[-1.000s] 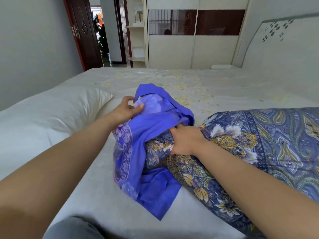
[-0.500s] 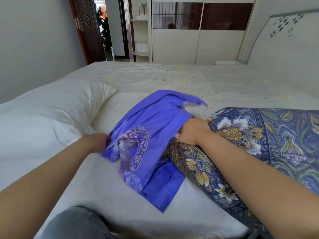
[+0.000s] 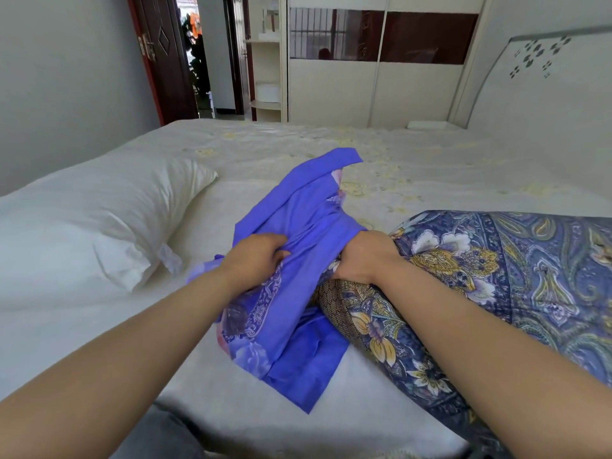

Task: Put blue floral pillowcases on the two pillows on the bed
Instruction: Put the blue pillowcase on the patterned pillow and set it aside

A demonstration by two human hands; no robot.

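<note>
Bed (image 3: pixel 414 167) below — both hands, left hand (image 3: pixel 256 260) and right hand (image 3: pixel 362 258), grip pillowcase (image 3: pixel 298 293) (fingers curled); pillow (image 3: pixel 99 220) beside.

— What is your bed (image 3: pixel 414 160) carrying right now?

— A pale sheet with faint yellow flowers covers it. Out past your left hand (image 3: pixel 255 260) lies a white pillow (image 3: pixel 99 223), bare and flat on the sheet. Under both your hands sits a bunched blue floral pillowcase (image 3: pixel 291 293), one corner trailing back toward you.

— And on the other side?

— Beneath your right hand (image 3: pixel 364 256) and running along under that forearm lies a blue paisley quilt (image 3: pixel 516 273) with yellow and white flowers, its edge touching the pillowcase.
</note>
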